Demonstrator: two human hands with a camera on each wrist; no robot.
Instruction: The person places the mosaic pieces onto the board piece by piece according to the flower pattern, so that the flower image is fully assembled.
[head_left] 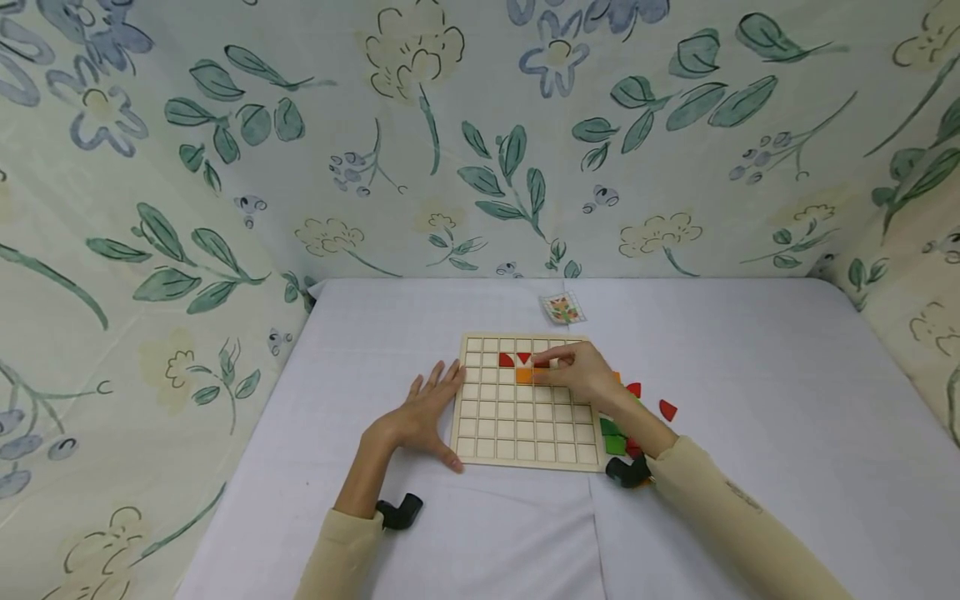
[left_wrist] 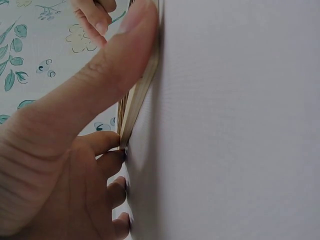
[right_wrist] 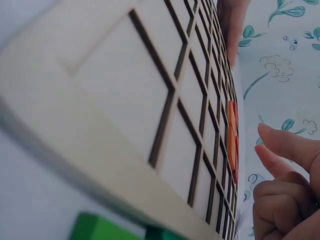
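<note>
A wooden grid board (head_left: 487, 425) lies on the white-covered table. My left hand (head_left: 416, 417) has its fingers spread along the board's left edge; in the left wrist view, the thumb (left_wrist: 110, 65) lies against the frame. Over the upper right cells is my right hand (head_left: 585, 373), thumb and index finger extended and apart, other fingers curled. The right wrist view shows nothing between those fingertips (right_wrist: 267, 131). Set in the grid are a red rounded piece (head_left: 506, 360), a red triangle (head_left: 523, 357) and orange pieces (head_left: 524, 376). Another red piece is partly hidden by the right hand.
Loose green pieces (head_left: 615, 444) and red ones lie along the board's right side, partly under the right forearm. A red piece (head_left: 667, 410) lies farther right. Behind the board is a small patterned card (head_left: 562, 308). Flowered cloth (head_left: 420, 208) hangs behind the table.
</note>
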